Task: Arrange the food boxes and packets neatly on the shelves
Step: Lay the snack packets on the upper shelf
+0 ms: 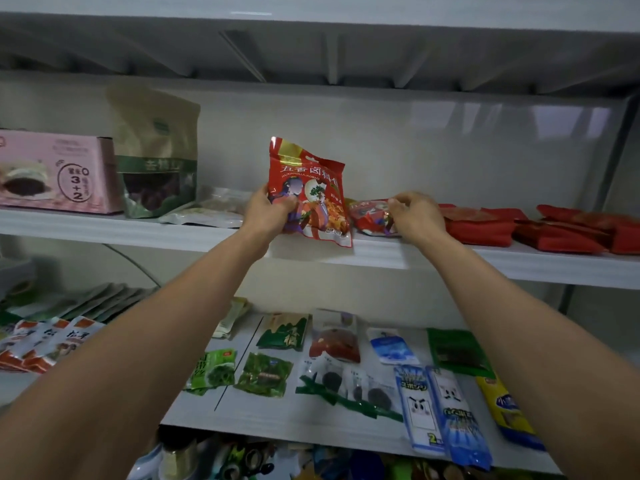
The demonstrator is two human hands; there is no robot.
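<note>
Nearest, bare forearms [156, 341] reaching up. Grips with left hand [268, 211] the red packet [308, 195], upright on the shelf [173, 233] lip; pinches with right hand [414, 214] a smaller red packet [372, 220] just beside. Probably light, crinkly, slippery; best held by sealed edges.

- White upper shelf [104, 230] runs just under the left hand [268, 213] and right hand [417, 214].
- Lower shelf [242, 414] lies well below both hands.
- Ribbed shelf underside [346, 53] spans above them.
- Glossy white back panel [415, 140] stands behind them, and a grey upright post [620, 161] is far right of the right hand.
</note>
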